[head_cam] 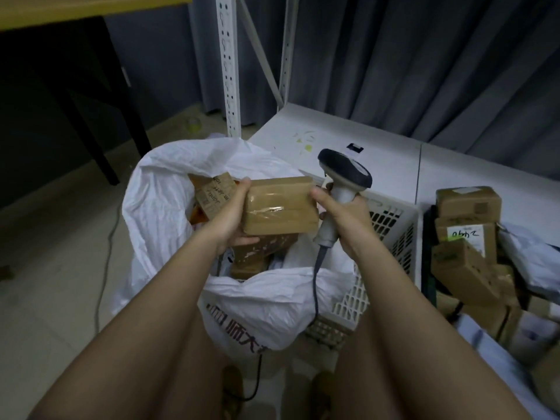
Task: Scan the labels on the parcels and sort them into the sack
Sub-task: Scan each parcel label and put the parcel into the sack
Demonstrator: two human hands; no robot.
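My left hand (235,212) grips taped parcel (280,204) endwise over sack (157,201); right hand (344,218) grips scanner (339,189). Stiff, slick tape, probably light.

Held parcel (280,204) label hidden; sack (157,189) print partly folded under

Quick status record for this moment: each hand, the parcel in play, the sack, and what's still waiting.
left hand: left hand grips the taped brown parcel by its left end
right hand: right hand grips the barcode scanner by its handle, thumb touching the parcel's right end
parcel position: held above the open mouth of the white sack
sack contents: several brown parcels already inside
scanner cable: hangs down in front of the sack
waiting: pile of brown boxes at right
beside sack: white perforated basket
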